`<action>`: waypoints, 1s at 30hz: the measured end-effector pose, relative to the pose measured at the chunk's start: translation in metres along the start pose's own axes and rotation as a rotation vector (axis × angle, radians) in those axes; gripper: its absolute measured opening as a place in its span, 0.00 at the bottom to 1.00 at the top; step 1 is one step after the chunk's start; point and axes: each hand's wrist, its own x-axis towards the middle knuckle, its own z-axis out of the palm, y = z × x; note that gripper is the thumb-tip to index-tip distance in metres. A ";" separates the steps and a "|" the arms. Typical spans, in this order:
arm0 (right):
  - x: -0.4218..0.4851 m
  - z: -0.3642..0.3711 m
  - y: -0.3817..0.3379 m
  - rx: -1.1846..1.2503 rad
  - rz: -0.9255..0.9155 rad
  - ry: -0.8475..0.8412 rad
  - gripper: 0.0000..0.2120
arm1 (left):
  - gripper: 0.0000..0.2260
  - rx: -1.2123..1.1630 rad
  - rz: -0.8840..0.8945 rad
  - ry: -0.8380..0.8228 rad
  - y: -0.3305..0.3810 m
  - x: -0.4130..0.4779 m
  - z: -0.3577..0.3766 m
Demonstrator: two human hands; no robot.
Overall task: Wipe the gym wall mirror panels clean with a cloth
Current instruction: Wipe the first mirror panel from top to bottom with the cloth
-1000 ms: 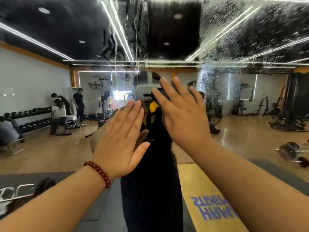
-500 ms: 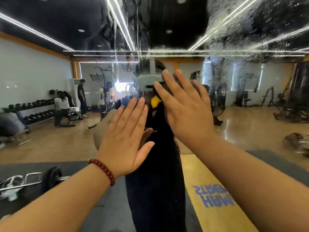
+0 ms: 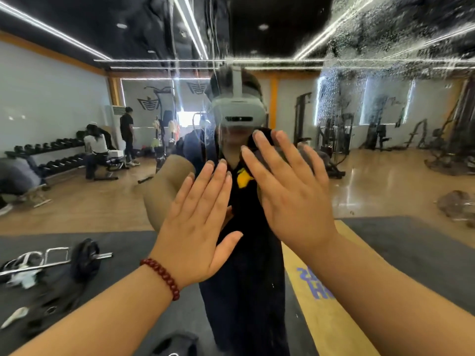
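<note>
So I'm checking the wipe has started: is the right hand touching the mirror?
Cannot tell. In the head view the right hand is flat with straight fingers towards the mirror, something dark behind its fingers; no contact line shows.

— Room to slide? Plenty across the mirror (image 3: 64,111) at upper left, upper right, lower corners.
— Blocked mid-frame: left hand (image 3: 195,227) and right hand (image 3: 290,201) flat, side by side.

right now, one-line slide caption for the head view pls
Both hands flat on a gym wall mirror: right hand presses a dark cloth, left hand beside it, droplets upper right.
</note>
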 end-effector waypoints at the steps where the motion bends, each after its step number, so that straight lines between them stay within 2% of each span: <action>1: -0.004 0.002 0.000 0.004 -0.011 0.012 0.24 | 0.32 0.002 -0.002 0.001 0.002 -0.001 0.002; 8: -0.101 0.011 -0.009 -0.062 -0.243 -0.145 0.25 | 0.32 0.011 0.006 -0.005 0.007 -0.008 0.008; 10: -0.087 0.008 -0.008 -0.043 -0.203 -0.123 0.25 | 0.32 0.006 0.021 -0.024 0.010 -0.012 0.010; 14: -0.043 0.005 -0.002 0.001 0.010 0.013 0.25 | 0.32 -0.015 0.025 -0.031 0.020 -0.021 0.015; 17: -0.066 0.013 0.000 -0.009 -0.045 0.022 0.24 | 0.32 -0.016 0.002 -0.018 0.026 -0.021 0.018; 22: -0.119 0.018 -0.001 -0.035 -0.174 -0.072 0.22 | 0.33 -0.005 0.089 -0.056 0.034 -0.023 0.025; 24: -0.104 0.012 -0.001 -0.036 -0.157 -0.068 0.22 | 0.33 -0.009 0.079 -0.063 0.036 -0.025 0.026; 28: -0.066 0.009 0.002 -0.012 0.023 0.015 0.24 | 0.32 0.001 0.073 -0.036 0.037 -0.025 0.030; 30: -0.075 0.012 0.002 -0.010 0.013 0.035 0.24 | 0.32 0.013 0.071 -0.030 0.038 -0.026 0.031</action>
